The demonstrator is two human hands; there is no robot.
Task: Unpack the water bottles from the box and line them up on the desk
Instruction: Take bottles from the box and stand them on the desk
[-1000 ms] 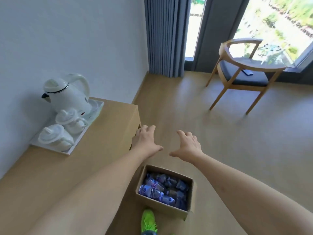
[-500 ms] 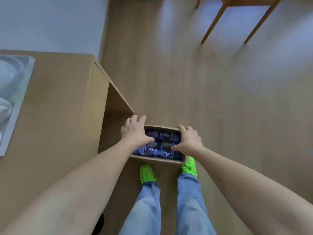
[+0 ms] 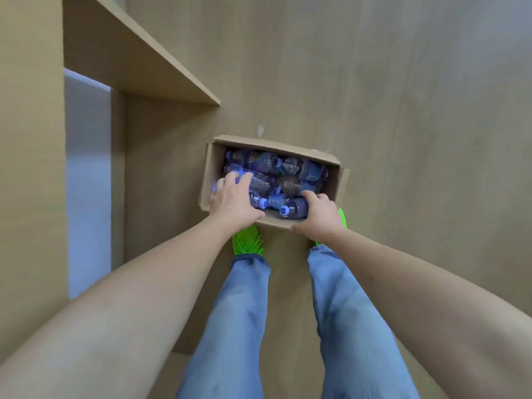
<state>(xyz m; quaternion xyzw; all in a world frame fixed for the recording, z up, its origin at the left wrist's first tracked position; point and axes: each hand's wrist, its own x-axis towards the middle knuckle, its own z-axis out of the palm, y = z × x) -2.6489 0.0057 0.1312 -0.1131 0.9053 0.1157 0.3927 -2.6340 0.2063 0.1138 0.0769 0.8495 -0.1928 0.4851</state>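
An open cardboard box (image 3: 335, 180) stands on the wooden floor just in front of my feet. Several clear water bottles (image 3: 288, 171) with purple labels and caps lie jumbled inside it. My left hand (image 3: 234, 201) reaches into the box's left end, its fingers spread over a bottle (image 3: 260, 182) and touching it. At the near right corner my right hand (image 3: 321, 216) curls its fingers over another bottle (image 3: 292, 210), with the thumb by the box's near wall. The desk top (image 3: 28, 168) runs along the left edge.
The desk's side panel (image 3: 138, 53) and the open space under the desk lie to the left of the box. My green shoes (image 3: 247, 240) and jeans legs (image 3: 239, 318) stand right behind the box. Bare wooden floor (image 3: 417, 110) stretches to the right and beyond.
My view has tilted from the room down to the floor. Both hands have dropped from above the box into it, onto the bottles.
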